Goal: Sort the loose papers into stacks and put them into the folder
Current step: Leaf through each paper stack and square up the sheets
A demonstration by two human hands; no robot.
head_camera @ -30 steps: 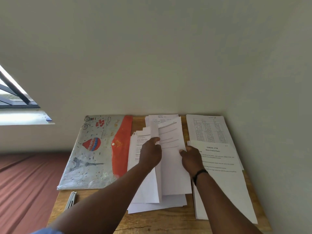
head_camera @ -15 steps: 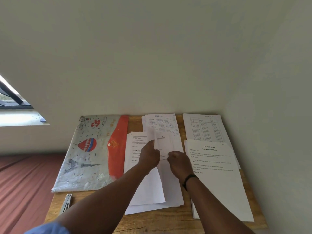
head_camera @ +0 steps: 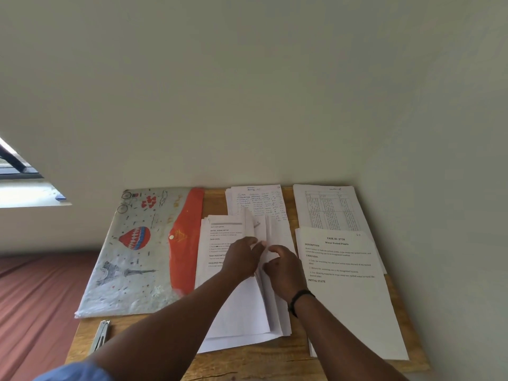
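Note:
A stack of loose white papers (head_camera: 233,306) lies in the middle of the wooden table (head_camera: 247,364). Several of its top sheets stand lifted on edge between my hands. My left hand (head_camera: 243,257) pinches these raised sheets from the left. My right hand (head_camera: 284,269), with a black wristband, curls its fingers on them from the right. The folder (head_camera: 143,243), grey with a balloon print and a red flap, lies flat and closed to the left. A handwritten sheet (head_camera: 258,200) lies behind the stack. A printed table sheet (head_camera: 327,207) and a "Water Potted Plants" sheet (head_camera: 349,292) lie to the right.
A small metal tool (head_camera: 101,335) lies near the table's front left corner. Plain walls close off the table at the back and on the right. A reddish surface (head_camera: 35,303) lies left of the table, and a window (head_camera: 16,166) is at the far left.
My right hand moved left from the stack's right edge to meet my left hand. The large sheet that was folded back now lies lower, and fewer sheets stand between my hands.

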